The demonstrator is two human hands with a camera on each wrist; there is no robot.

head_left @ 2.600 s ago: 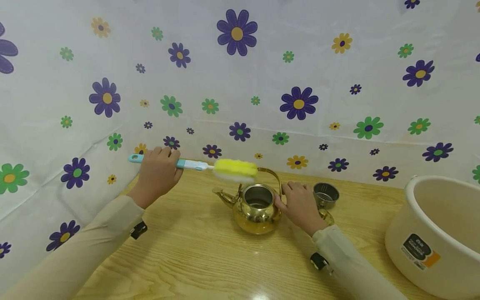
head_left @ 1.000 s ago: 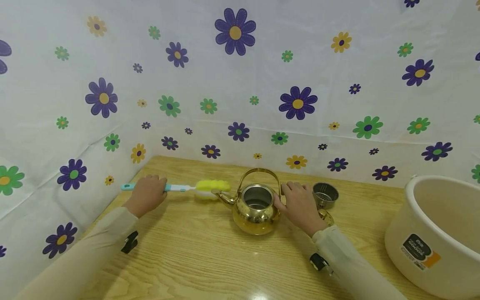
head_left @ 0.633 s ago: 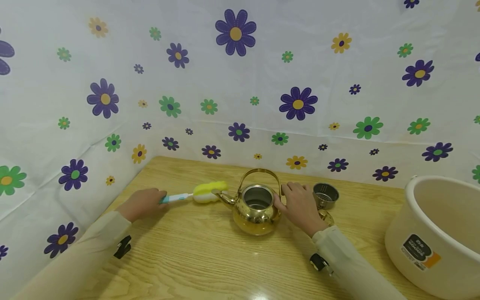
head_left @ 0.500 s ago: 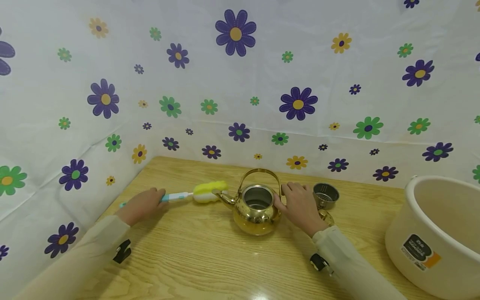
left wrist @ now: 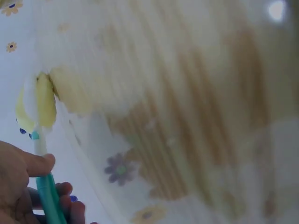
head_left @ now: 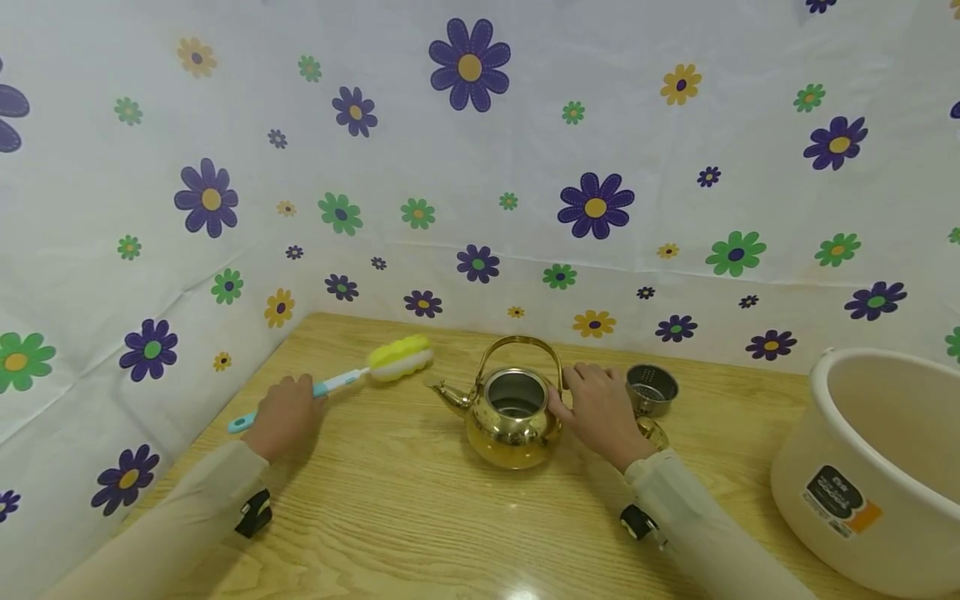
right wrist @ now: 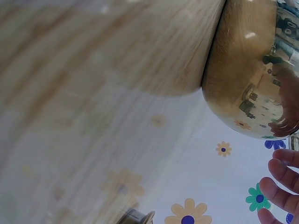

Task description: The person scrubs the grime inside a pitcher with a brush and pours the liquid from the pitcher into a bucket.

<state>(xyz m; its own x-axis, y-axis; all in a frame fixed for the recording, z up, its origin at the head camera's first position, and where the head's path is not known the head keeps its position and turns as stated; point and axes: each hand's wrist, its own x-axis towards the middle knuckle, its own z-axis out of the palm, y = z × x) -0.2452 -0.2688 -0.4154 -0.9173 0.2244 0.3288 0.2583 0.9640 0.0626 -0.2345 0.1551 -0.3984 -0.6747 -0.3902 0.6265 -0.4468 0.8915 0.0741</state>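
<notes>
The sponge brush [head_left: 337,382] is in my left hand [head_left: 283,417], thumb and fingers wrapped round its grip, left of the gold kettle [head_left: 513,440] and apart from it. It should handle light, stiff-shafted and soft-headed, best held mid-grip, where my palm hides it. My right hand [head_left: 602,412] is at the kettle's handle; pinching or not, I cannot tell. It partly hides a gold piece [head_left: 656,433]; the tub [head_left: 798,450] is cut off.

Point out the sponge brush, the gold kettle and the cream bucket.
Sponge brush [head_left: 400,359]: head view, on its yellow-and-white sponge head.
Gold kettle [head_left: 513,440]: head view, on the front of its rounded body.
Cream bucket [head_left: 896,533]: head view, on its outer wall.
</notes>
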